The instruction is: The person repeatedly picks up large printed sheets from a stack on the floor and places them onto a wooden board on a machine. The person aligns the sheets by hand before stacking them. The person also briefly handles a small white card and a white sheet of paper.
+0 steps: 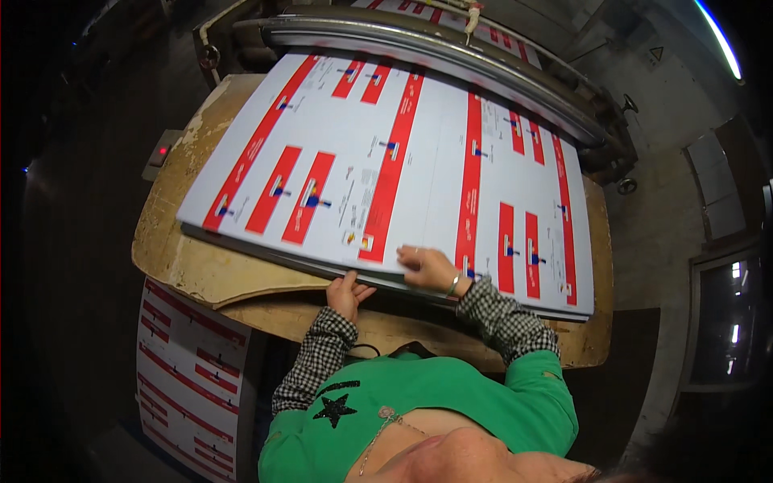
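A stack of large white printed sheets [439, 173] with red bands and small blue figures lies on a worn wooden board. My left hand [346, 296] is at the near edge of the stack, thumb and fingers apart, its fingertips touching the sheets' edge. Just to the right, my right hand [429, 268] rests on the top sheet close to that same edge. Its fingers point left and are slightly bent, with a bracelet at the wrist. No separate sheet shows in either hand.
A machine with a long metal roller [435, 52] spans the far end of the stack. The wooden board [173, 241] has a curved cutout near me. More printed sheets [193, 378] stand below at the left. A small box with a red light [163, 151] sits beyond the board's left edge.
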`<move>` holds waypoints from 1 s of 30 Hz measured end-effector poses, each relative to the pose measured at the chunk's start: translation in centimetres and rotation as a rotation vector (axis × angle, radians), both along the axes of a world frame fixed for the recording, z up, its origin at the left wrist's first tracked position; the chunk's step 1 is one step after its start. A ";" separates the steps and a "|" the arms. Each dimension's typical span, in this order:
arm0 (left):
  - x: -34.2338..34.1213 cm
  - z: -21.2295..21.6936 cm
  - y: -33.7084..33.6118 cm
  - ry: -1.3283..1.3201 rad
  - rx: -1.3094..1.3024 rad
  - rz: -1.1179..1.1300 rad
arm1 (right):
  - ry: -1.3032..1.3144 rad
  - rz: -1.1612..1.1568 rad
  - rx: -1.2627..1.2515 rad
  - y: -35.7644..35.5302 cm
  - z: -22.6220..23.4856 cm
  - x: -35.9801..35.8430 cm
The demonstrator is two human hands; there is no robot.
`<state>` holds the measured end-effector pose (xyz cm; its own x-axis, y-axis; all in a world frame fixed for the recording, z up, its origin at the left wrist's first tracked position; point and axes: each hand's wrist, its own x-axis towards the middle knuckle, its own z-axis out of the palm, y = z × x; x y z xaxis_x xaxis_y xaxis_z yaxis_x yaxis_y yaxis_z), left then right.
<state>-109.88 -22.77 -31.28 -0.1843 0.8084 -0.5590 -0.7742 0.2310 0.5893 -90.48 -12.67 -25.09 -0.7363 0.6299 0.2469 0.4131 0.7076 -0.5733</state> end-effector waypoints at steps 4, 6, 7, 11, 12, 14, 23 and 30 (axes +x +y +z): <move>-0.3 0.6 0.1 0.015 -0.012 -0.009 | -0.240 -0.302 0.045 5.2 1.2 -2.1; -0.5 1.2 -0.3 0.003 -0.004 -0.029 | -0.028 -0.282 -0.085 5.3 2.5 -2.6; -0.5 1.7 -0.2 0.001 0.002 -0.046 | 0.041 -0.234 -0.041 4.7 3.3 -2.9; -0.4 2.2 0.0 -0.013 0.038 -0.059 | 0.122 -0.098 0.027 2.1 5.9 -3.6; -0.4 2.1 -0.1 -0.009 0.033 -0.053 | 0.143 -0.091 0.019 1.6 6.2 -3.8; -0.4 1.9 -0.1 -0.003 0.023 -0.040 | 0.186 -0.079 0.004 0.8 6.8 -3.9; -0.6 2.2 -0.1 -0.005 0.007 -0.039 | 0.863 -0.012 -1.051 -1.4 9.8 -3.4; -0.7 1.9 0.2 -0.002 0.003 -0.054 | 1.157 -0.042 -1.129 -1.8 10.6 -2.9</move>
